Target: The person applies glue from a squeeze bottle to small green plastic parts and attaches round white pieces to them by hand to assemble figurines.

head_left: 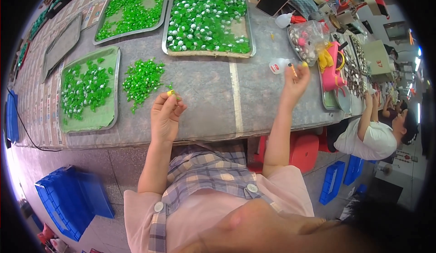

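My left hand [167, 114] is raised over the near side of the table, thumb and fingers pinched together. A yellow cover shows at its fingertips; what the pinch holds is too small to make out. Just left of it lies a loose pile of small green pieces [143, 80], some with white tops. My right hand [297, 82] is lifted farther right, its fingers closed round a slim orange-and-black tool [293, 70] whose kind I cannot tell. One finger of that hand has a yellow tip cover. Beside it is a white plastic bottle [277, 66] with a red label.
A green-lined tray [109, 116] of green-and-white pieces lies at left. Two larger trays, one full of green pieces [136, 3] and one of green-and-white pieces [206, 19], lie farther back. A pink basket [330, 66] and a plastic bag [311, 35] are right. Another person [370, 137] sits farther right.
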{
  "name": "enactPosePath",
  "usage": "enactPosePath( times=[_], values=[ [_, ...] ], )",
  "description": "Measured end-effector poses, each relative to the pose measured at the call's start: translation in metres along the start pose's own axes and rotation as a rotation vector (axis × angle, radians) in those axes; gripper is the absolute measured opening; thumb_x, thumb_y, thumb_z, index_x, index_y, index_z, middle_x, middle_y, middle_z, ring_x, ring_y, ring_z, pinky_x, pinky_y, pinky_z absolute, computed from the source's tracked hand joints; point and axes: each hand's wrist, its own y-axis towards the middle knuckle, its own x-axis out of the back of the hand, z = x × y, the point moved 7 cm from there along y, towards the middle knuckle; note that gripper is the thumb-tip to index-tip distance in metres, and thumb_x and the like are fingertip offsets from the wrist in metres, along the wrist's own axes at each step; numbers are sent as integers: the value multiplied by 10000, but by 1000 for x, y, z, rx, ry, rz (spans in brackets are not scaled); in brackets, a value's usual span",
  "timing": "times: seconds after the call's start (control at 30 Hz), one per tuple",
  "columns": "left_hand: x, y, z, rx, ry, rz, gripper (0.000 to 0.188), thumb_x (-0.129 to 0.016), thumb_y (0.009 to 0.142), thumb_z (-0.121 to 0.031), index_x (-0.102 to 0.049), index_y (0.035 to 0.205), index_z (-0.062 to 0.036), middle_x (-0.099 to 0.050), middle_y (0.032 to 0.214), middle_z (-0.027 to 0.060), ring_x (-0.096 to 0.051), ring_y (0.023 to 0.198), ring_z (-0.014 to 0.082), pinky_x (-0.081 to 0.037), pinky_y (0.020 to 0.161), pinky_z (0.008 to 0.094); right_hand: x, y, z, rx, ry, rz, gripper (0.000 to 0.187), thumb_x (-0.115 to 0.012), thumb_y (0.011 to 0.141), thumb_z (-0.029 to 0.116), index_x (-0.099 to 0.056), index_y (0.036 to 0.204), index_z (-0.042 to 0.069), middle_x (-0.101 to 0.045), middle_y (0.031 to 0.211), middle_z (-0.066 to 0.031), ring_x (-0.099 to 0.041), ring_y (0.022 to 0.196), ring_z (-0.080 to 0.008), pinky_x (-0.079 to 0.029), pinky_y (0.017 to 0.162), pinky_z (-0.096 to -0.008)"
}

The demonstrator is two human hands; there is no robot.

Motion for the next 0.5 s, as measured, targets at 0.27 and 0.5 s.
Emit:
enactPosePath(
  times=[0.27, 0.5],
  values=[
    [-10, -10, 9, 27, 38, 67, 54, -521, 729, -29, -512, 776, -54, -546, 735, 46, -531, 647, 111, -471, 595, 241, -45, -19, -17, -236, 169, 525, 303, -584, 701, 158, -465, 927, -6, -529, 866, -66, -489, 784, -118, -376, 640, -218],
    [-8, -13, 15, 60, 83, 75, 82, -522, 735, -61, -525, 811, -30, -540, 721, 66, -533, 611, 109, -484, 585, 240, -57, -77, 78, -313, 485, 844, 266, -614, 676, 143, -483, 872, 18, -509, 792, -20, -472, 693, -58, -358, 567, -164]
  ],
)
